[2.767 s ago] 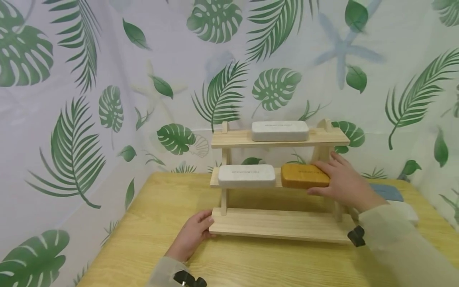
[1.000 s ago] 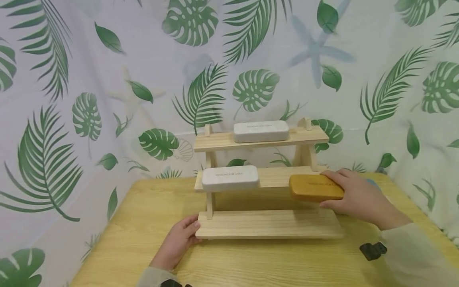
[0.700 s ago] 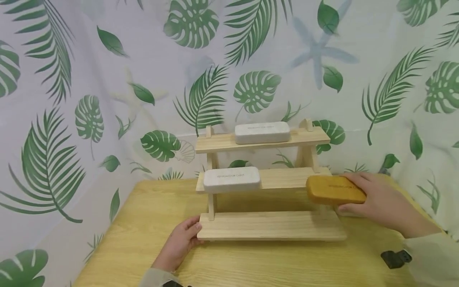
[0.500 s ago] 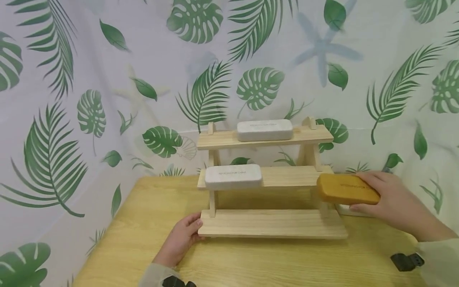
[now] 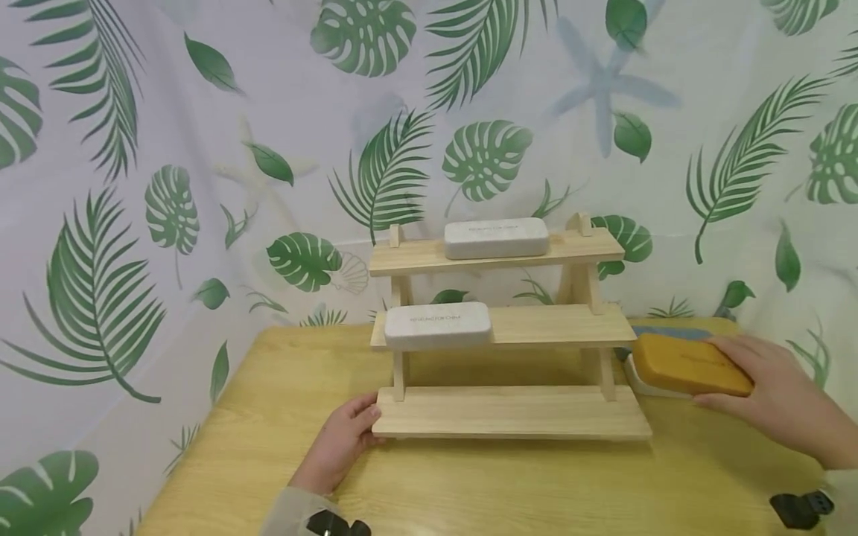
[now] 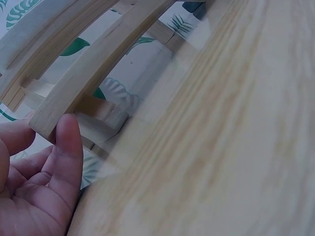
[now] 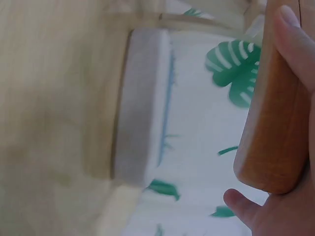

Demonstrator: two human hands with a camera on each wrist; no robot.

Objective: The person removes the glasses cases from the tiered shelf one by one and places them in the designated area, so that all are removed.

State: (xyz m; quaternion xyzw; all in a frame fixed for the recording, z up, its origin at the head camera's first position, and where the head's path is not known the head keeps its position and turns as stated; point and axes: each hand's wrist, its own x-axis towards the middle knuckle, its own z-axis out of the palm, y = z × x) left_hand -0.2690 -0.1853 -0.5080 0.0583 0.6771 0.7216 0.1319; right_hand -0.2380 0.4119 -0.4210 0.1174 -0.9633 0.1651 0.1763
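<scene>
The right hand (image 5: 774,387) is clamped on the far end of an ochre oblong case (image 5: 690,363), with the thumb along one side and most of the fingers hidden behind it; a firm but unhurried grip should do, since so much of the case sticks out past the hand and its free end could dip. That free end hangs just beside the right edge of the middle board of the three-tier wooden stand (image 5: 512,413), so any move is best made with the case level and swung clear of that corner. Below and behind it, on the tabletop (image 5: 469,487), lie a white case (image 5: 646,385) and a blue case (image 5: 670,332), partly covered, which a low pass might knock. The left hand (image 5: 337,444) pinches the left end of the bottom board; that hold seems worth having, as the stand looks light and carries a speckled white case (image 5: 437,327) on its middle board and a pale case (image 5: 496,238) on top.
</scene>
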